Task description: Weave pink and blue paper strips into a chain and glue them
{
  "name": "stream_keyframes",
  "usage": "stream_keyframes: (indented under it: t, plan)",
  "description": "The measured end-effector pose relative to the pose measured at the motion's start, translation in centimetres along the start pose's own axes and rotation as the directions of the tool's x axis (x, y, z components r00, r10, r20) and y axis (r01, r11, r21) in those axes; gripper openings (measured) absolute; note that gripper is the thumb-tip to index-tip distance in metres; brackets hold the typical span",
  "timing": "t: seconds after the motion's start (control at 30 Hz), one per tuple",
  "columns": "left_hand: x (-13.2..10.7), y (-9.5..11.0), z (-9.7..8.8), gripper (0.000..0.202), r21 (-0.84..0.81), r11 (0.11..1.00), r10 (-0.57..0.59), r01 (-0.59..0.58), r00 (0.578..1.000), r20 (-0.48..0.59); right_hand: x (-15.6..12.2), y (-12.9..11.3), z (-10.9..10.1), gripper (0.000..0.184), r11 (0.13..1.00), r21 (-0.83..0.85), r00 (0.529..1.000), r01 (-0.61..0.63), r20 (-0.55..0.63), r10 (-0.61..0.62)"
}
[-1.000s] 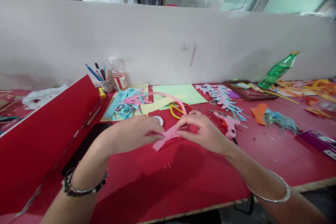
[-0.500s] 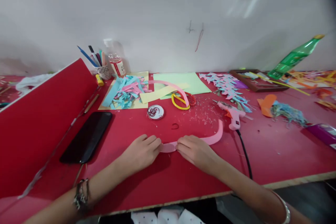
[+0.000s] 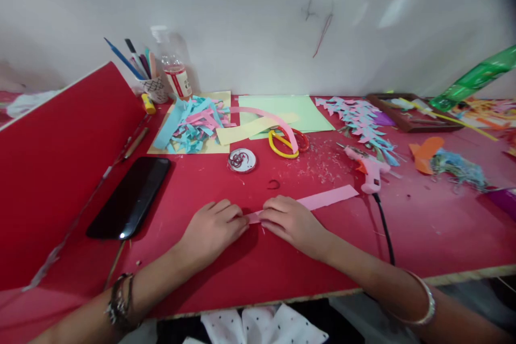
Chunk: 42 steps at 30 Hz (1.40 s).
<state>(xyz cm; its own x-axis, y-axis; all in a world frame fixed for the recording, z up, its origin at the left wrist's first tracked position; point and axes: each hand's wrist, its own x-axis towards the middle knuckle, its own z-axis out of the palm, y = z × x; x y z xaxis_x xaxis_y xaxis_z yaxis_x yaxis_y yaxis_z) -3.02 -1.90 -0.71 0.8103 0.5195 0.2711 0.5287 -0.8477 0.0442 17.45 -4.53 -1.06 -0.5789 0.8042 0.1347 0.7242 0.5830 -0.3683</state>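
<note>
A pink paper strip [image 3: 328,197] lies low over the red table, its long free end running out to the right. My left hand [image 3: 215,230] pinches its left end. A short way along, my right hand [image 3: 293,224] grips the same strip, fingers pressed together, so only a small bit of paper shows between the two hands. Beyond the hands are a small round lid [image 3: 242,160] holding dark curled bits and a dark curled scrap [image 3: 273,184]. A pink glue gun [image 3: 368,168] rests past the strip's free end, its black cord trailing toward the table's front.
Scissors with yellow and red handles [image 3: 283,153] lie beyond the lid. Cut blue and pink paper pieces [image 3: 201,123] are heaped at back left. A black phone [image 3: 131,197] lies left, beside a raised red board [image 3: 68,172]. A green bottle [image 3: 471,81] leans over a brown tray [image 3: 423,124].
The strip's free right end, curled up before, now lies straight and flatter. Both hands have come closer together along it, still gripping. The camera view has shifted slightly.
</note>
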Motion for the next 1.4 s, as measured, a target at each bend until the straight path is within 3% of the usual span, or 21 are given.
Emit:
stream_keyframes:
  t: [0.17,0.5,0.8,1.4]
  plan:
    - [-0.4,0.0,0.2,0.023,-0.034,0.995,-0.095,0.096,0.995,0.037,0.4,0.1,0.1,0.023,1.000,-0.025,0.999,-0.005,-0.048,0.003]
    - [0.0,0.0,0.5,0.032,-0.084,0.960,-0.259,0.266,0.962,0.086,1.0,0.5,0.2,0.024,0.992,-0.122,0.999,-0.037,-0.024,0.034]
    - [0.2,0.0,0.3,0.028,-0.112,0.932,-0.318,0.343,0.928,0.194,1.3,1.0,0.0,0.020,0.986,-0.164,0.999,-0.038,-0.024,0.035]
    - [0.3,0.2,-0.3,0.023,-0.138,0.906,-0.354,0.399,0.896,0.269,1.8,1.6,-0.4,0.021,0.972,-0.235,0.998,0.017,0.069,-0.001]
